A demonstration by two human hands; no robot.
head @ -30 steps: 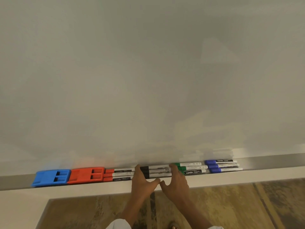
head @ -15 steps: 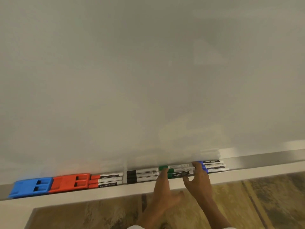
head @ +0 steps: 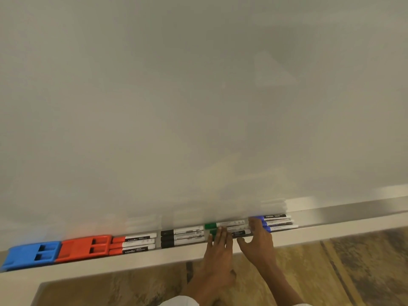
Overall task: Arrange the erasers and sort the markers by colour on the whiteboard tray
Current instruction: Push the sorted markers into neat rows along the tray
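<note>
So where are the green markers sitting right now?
In the head view the green markers lie on the whiteboard tray, right of centre, between the black markers and the blue markers, with the left hand resting its fingers on them.

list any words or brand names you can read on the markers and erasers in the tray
"camlin": top blue marker, white print on its black label.
"camlin", lower half cut off: front red marker.
Partly legible, likely the same brand: middle red marker.
Black markers, green markers, lower blue markers: print too small or blurred.
Blue eraser, red eraser: no text visible.
</note>
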